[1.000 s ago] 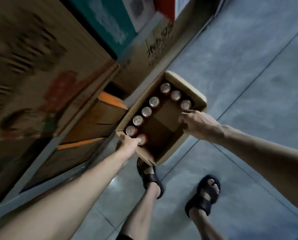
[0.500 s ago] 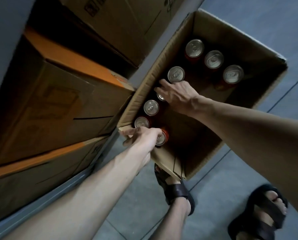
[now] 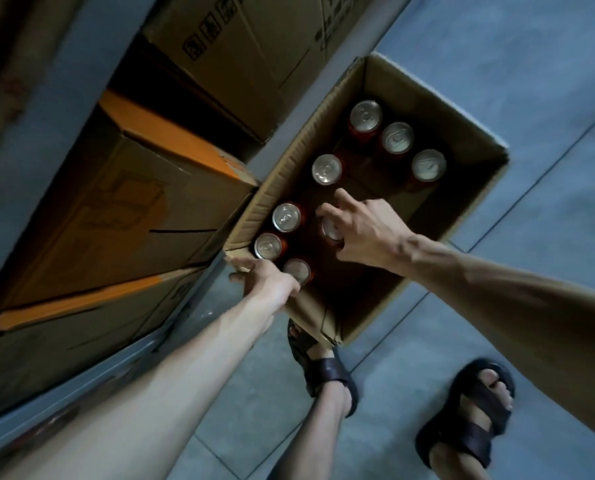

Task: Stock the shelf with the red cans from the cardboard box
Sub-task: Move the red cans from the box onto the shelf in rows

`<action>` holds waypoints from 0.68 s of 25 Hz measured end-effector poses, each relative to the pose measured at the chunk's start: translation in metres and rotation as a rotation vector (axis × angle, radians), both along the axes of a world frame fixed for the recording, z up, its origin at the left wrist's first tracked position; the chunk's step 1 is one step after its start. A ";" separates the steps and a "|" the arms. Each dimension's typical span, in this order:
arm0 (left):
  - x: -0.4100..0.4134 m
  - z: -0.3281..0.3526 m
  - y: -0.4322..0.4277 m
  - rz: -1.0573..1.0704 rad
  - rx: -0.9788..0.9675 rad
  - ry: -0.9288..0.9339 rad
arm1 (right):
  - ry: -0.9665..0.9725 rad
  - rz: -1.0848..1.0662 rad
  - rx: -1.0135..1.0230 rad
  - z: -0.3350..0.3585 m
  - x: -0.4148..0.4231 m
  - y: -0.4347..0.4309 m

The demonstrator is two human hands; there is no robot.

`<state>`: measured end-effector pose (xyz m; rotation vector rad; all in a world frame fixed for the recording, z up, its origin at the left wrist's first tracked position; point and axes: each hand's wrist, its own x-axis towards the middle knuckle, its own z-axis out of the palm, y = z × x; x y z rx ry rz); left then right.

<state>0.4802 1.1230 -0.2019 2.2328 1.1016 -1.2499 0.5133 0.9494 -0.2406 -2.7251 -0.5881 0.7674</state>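
Cardboard box (image 3: 469, 123) at frame centre. Right hand (image 3: 365, 233) fingers clamped on red can (image 3: 331, 229); left hand (image 3: 271, 282) fingers clamped on near-corner can (image 3: 297, 270).

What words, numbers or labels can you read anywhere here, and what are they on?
No text can be read as words.
Top carton: a row of handling symbols and some dark print near its right edge, too blurred to read.
Orange-topped carton: faint outlined marks, not legible.
Can lids in the open box: embossed marks only, too small to read.
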 end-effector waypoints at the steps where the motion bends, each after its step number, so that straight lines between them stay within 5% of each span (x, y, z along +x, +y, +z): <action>1: -0.007 0.012 -0.002 -0.020 -0.047 -0.051 | 0.027 -0.077 0.064 0.017 -0.010 -0.009; 9: 0.016 0.202 -0.067 -0.452 -0.569 -0.439 | 0.486 -0.808 0.762 0.233 0.003 -0.084; 17: 0.058 0.483 -0.075 -0.407 -0.910 -0.302 | 0.655 -0.542 0.890 0.530 0.042 -0.127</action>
